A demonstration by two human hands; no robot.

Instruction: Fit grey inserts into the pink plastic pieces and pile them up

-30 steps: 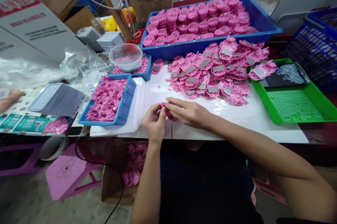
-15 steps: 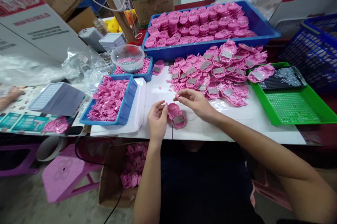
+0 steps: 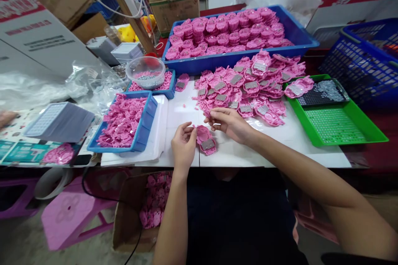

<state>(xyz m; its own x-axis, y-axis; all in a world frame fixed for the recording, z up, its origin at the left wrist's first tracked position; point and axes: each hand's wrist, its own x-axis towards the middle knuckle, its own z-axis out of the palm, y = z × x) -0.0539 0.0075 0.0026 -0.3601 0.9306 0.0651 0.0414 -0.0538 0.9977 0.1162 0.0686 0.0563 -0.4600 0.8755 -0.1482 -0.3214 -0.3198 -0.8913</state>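
Observation:
A pink plastic shell (image 3: 204,133) with a grey metal plate at its lower end lies on the white table top in front of me. Pinched against its upper left edge are the thumb and fingers of my left hand (image 3: 183,144). My right hand (image 3: 229,124) hovers just above and right of the shell, fingertips drawn together around what looks like a small pink piece, mostly hidden. Beyond it spreads a heap of similar pink shells (image 3: 250,86) with grey plates, loose small pink bits at its left edge.
Left stands a blue bin (image 3: 151,122) of pink parts; behind it are another small bin (image 3: 170,86) and a clear bowl (image 3: 146,70). A large blue tray (image 3: 236,57) holds stacked shells. At right are a green tray (image 3: 362,126) and a blue basket (image 3: 348,55).
The camera view has turned slightly, so the scene sits further left. My right fingers have curled more near the shell. My left hand keeps its hold on the shell.

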